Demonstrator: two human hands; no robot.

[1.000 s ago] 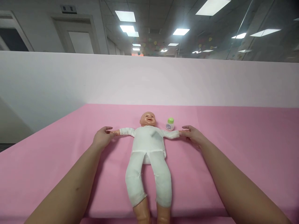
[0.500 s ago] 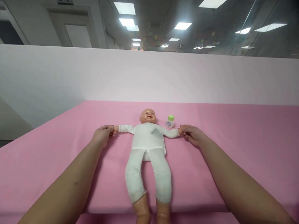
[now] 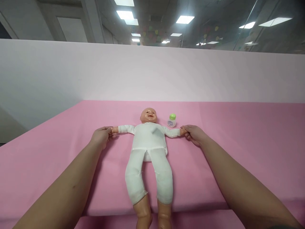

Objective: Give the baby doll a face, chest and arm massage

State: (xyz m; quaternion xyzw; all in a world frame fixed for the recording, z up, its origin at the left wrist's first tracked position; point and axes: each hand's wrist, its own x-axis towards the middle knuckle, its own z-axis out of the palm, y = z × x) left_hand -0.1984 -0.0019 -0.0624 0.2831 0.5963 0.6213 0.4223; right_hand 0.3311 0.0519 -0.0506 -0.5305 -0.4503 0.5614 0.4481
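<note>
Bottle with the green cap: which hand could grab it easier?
Probably the right hand: it lies just beside the bottle, while the left hand is across the doll. Both hands pinch the doll's hands.

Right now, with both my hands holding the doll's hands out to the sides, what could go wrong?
The green-capped bottle stands close by the doll's arm and your right hand; swinging that arm could tip it. The doll's feet overhang the pink mat's front edge, so a tug toward you might slide it off. Your left hand pinches only a tiny doll hand, which may slip.
</note>
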